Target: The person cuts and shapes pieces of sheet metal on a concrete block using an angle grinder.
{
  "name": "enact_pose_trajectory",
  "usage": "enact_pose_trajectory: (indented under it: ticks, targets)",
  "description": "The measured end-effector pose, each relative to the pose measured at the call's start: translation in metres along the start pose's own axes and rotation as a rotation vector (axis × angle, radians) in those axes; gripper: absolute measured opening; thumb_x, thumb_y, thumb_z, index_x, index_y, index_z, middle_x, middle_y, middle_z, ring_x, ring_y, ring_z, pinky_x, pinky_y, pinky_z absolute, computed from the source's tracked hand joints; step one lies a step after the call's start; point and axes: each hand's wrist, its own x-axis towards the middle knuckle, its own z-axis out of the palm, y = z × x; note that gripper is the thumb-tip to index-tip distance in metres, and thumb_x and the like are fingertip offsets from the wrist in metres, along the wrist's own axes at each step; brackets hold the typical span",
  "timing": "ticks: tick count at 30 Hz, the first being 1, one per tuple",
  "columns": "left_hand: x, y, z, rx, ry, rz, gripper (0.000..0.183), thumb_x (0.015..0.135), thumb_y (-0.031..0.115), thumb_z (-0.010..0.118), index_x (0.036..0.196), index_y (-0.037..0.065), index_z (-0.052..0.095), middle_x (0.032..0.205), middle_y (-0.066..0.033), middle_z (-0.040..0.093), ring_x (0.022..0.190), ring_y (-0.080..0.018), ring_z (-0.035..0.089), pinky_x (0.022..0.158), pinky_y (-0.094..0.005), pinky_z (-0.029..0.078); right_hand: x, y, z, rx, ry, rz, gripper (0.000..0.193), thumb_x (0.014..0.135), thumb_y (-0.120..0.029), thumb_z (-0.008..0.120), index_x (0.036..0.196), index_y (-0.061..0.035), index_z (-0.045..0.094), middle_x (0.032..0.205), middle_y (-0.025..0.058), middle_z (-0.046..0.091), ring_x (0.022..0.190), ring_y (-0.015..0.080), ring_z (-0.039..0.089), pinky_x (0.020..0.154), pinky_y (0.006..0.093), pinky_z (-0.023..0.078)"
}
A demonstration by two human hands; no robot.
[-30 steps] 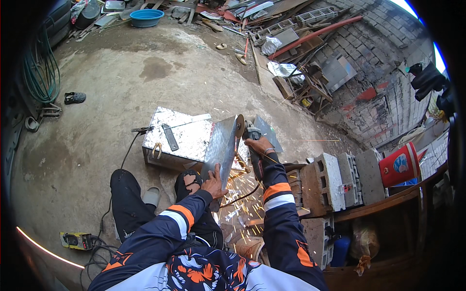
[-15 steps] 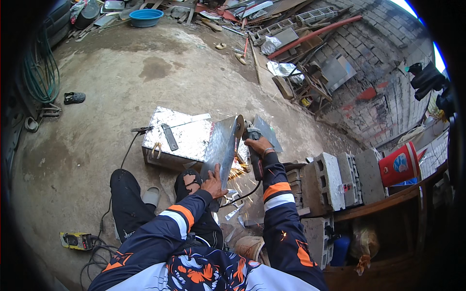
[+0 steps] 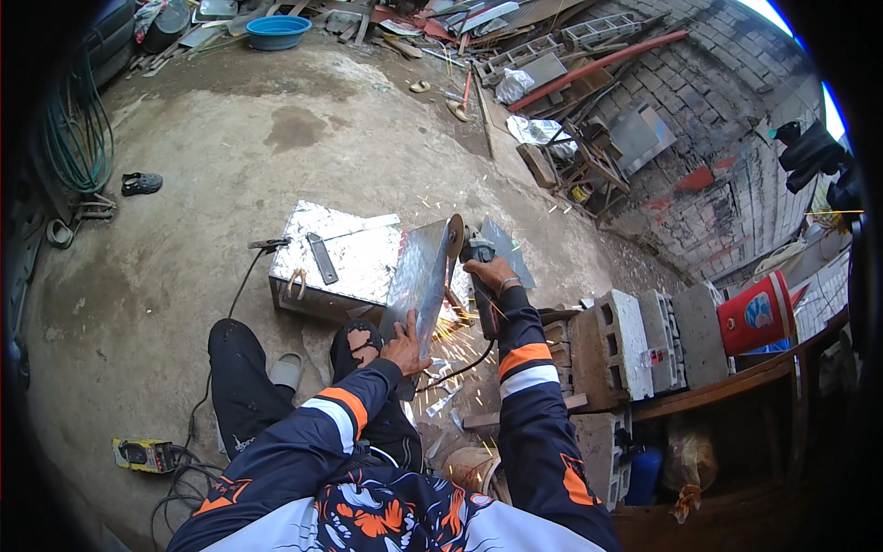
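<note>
My right hand (image 3: 491, 274) is wrapped round an angle grinder (image 3: 482, 293), whose disc (image 3: 455, 237) meets the far right edge of a bent metal sheet (image 3: 416, 276). Orange sparks fly down and outward from the contact. My left hand (image 3: 405, 350) presses on the near end of the sheet with its fingers stretched out. The sheet rests against a shiny metal box (image 3: 333, 253). On that box lie a dark flat bar (image 3: 321, 258), pliers (image 3: 296, 283) and a clamp on a cable (image 3: 269, 245). Another metal piece (image 3: 508, 252) lies beyond the grinder.
Concrete blocks (image 3: 625, 345) and a red bucket (image 3: 754, 313) stand at the right on a wooden shelf (image 3: 717, 391). A yellow-black device (image 3: 144, 455) with cables sits on the floor at the lower left. Scrap, a ladder and a blue basin (image 3: 277, 32) lie along the back.
The spark spray is wider, spreading further over the floor and past the grinder. Both hands, the grinder and the sheet stay nearly in place.
</note>
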Motion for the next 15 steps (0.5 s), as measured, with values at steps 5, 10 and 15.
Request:
enact_pose_trajectory:
  ticks: [5,10,15]
  targets:
    - [0.0,-0.003,0.002,0.017,0.04,0.013,0.129,0.076,0.05,0.073,0.149,0.002,-0.021,0.138,-0.0514,0.022,0.104,-0.0578,0.058,0.09,-0.0493,0.052,0.007,-0.001,-0.002,0.004,0.045,-0.056,0.061,0.062,-0.042,0.079,0.086,0.0129,0.066,0.081,0.0173,0.068,0.065,0.0248,0.066,0.058,0.0349,0.051]
    - [0.0,-0.004,0.002,0.024,0.026,0.019,0.129,0.075,0.049,0.074,0.148,0.001,-0.021,0.138,-0.0514,0.023,0.103,-0.0579,0.059,0.09,-0.0491,0.052,0.0,-0.008,-0.007,-0.017,0.039,-0.038,0.063,0.061,-0.043,0.079,0.088,0.0131,0.067,0.083,0.0177,0.068,0.068,0.026,0.067,0.06,0.0358,0.052]
    - [-0.002,-0.005,0.001,0.015,0.02,-0.001,0.129,0.075,0.047,0.075,0.149,0.001,-0.021,0.139,-0.0509,0.023,0.103,-0.0581,0.059,0.091,-0.0494,0.051,-0.009,-0.014,-0.003,-0.122,0.035,-0.043,0.069,0.06,-0.047,0.078,0.089,0.0142,0.067,0.085,0.0198,0.069,0.074,0.0287,0.068,0.064,0.0368,0.052]
